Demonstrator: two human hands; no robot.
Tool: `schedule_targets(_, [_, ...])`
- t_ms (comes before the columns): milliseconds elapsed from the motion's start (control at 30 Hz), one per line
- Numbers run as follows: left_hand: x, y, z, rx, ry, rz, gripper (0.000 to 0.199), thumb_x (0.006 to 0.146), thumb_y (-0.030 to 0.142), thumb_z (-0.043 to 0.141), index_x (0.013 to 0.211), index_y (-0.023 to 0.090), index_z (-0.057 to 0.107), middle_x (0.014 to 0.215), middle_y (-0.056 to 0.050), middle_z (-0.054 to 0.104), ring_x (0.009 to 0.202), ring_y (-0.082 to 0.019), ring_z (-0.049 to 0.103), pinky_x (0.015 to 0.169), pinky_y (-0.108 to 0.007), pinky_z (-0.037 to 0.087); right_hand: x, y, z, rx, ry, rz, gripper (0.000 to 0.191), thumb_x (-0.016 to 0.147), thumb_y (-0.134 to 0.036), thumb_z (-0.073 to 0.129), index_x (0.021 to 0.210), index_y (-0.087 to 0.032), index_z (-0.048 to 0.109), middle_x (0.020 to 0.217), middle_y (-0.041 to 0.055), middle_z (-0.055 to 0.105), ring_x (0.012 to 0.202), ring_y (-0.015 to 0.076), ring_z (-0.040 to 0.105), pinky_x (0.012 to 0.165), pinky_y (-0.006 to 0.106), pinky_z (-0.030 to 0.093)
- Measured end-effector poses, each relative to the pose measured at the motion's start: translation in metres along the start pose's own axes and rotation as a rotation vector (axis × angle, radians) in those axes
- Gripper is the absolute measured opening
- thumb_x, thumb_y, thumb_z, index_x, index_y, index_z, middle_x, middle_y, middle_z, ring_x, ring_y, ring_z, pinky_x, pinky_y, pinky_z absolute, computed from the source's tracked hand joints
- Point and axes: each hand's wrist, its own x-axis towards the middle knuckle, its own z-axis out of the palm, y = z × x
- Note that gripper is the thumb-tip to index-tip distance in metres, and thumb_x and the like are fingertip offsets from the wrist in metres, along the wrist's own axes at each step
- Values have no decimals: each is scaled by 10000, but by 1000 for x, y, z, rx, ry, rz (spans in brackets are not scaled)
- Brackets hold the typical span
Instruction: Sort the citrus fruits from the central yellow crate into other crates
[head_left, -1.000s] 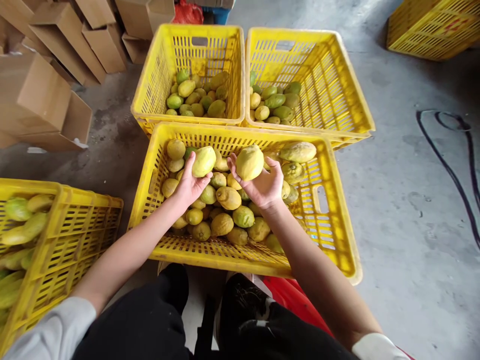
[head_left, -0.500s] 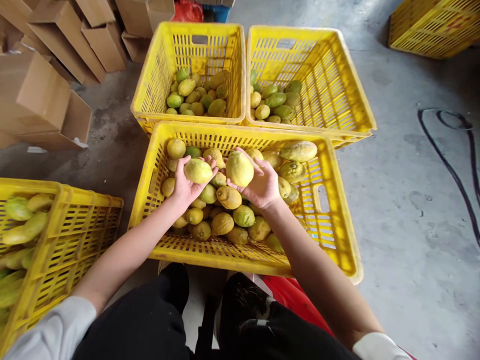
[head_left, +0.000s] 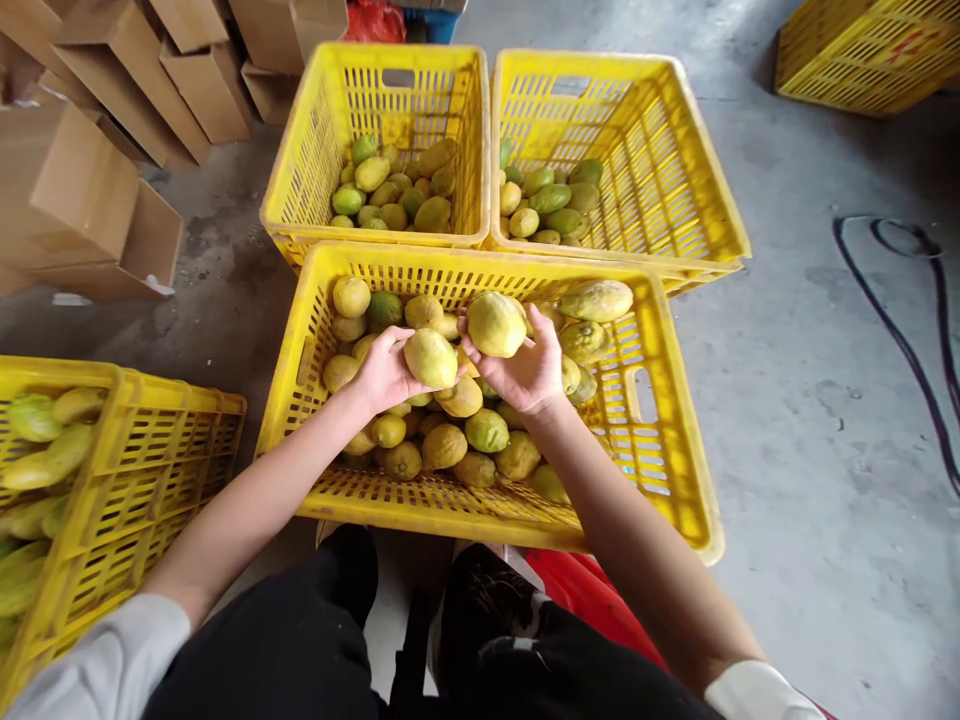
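Observation:
Over the near yellow crate (head_left: 690,470), my left hand (head_left: 386,375) holds a yellow-green fruit (head_left: 430,358) at its fingers. My right hand (head_left: 529,375) is wrapped round a larger, rounder yellow-green fruit (head_left: 496,323), slightly higher and to the right. The two held fruits are close, with a small gap between them. Several yellow and green fruits (head_left: 444,446) lie in the crate below and around my hands. A long pale fruit (head_left: 597,300) rests near its back right corner.
Two yellow crates (head_left: 277,195) (head_left: 720,215) with fruit stand behind the near one. Another fruit-filled crate (head_left: 161,470) is at the left. Cardboard boxes (head_left: 82,190) are at the back left, a black hose (head_left: 896,320) on the right floor.
My left hand has moved its fruit right and slightly down, turning it. The fruit in my right hand has shifted slightly up and right and is turned, with the fingers now curled round it.

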Motion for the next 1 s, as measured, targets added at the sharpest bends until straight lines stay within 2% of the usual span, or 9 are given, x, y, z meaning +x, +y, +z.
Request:
schedule_targets(133, [3, -1, -2, 32, -44, 76, 371, 1029, 410, 421, 1042, 151, 686, 841, -114, 724, 714, -218, 714, 634, -307, 569, -1, -2, -2, 98, 26, 17, 391, 843, -456, 619, 1160, -228, 592, 1125, 90, 762, 1106, 299, 734, 887, 504, 672])
schedule_targets(233, [4, -3, -4, -1, -36, 124, 393, 1047, 445, 414, 985, 160, 678, 768, -76, 685, 643, -163, 659, 683, -306, 587, -1, -3, 0, 129, 64, 49, 365, 837, -351, 573, 1175, -214, 591, 1079, 97, 763, 1078, 299, 741, 883, 515, 667])
schedule_targets(367, [2, -4, -2, -63, 12, 183, 404, 1035, 429, 408, 1005, 126, 674, 828, -95, 708, 753, -194, 705, 883, -422, 620, 1, -2, 3, 130, 137, 65, 346, 849, -369, 606, 1153, -204, 603, 1003, 88, 758, 949, 266, 750, 799, 413, 693])
schedule_targets(467, [-1, -3, 1, -152, 51, 212, 395, 1016, 389, 379, 1082, 120, 660, 929, -127, 733, 927, -252, 745, 930, -465, 618, 0, -2, 4, 149, 171, 56, 360, 848, -400, 679, 1147, -214, 605, 935, 56, 744, 836, 214, 729, 715, 316, 689])
schedule_targets(567, [-4, -1, 3, -192, 6, 232, 356, 1032, 363, 389, 1180, 152, 636, 991, -113, 740, 1061, -276, 740, 979, -497, 605, -2, -4, 6, 151, 156, 23, 369, 868, -432, 703, 1164, -238, 599, 930, 25, 742, 872, 205, 733, 764, 323, 685])
schedule_targets(633, [-5, -1, 4, -191, -39, 257, 340, 1055, 375, 426, 1220, 155, 626, 1025, -115, 744, 1101, -263, 726, 994, -453, 601, -3, -5, 7, 131, 141, 9, 372, 877, -455, 675, 1164, -232, 598, 981, 41, 755, 955, 226, 746, 841, 369, 676])
schedule_targets(800, [-5, 1, 4, -155, -5, 239, 306, 1065, 392, 463, 1092, 160, 660, 904, -82, 733, 818, -160, 682, 745, -243, 590, -3, -2, 7, 18, 51, 29, 422, 752, -405, 729, 1109, -221, 602, 1041, 92, 766, 1118, 323, 734, 907, 519, 663])
schedule_targets(900, [-3, 1, 3, -134, -12, 224, 324, 1062, 389, 452, 954, 171, 666, 838, -64, 704, 700, -125, 633, 624, -199, 549, -1, 2, 6, -50, 40, 76, 402, 753, -413, 798, 1069, -238, 622, 992, 54, 769, 1076, 299, 753, 867, 456, 685])
schedule_targets(1000, [-1, 1, 1, -115, -37, 249, 347, 1052, 413, 456, 940, 173, 679, 837, -66, 697, 686, -131, 646, 600, -208, 548, 0, 4, 4, -69, 100, 109, 455, 692, -436, 883, 1028, -244, 644, 939, 18, 767, 953, 266, 777, 789, 372, 701])
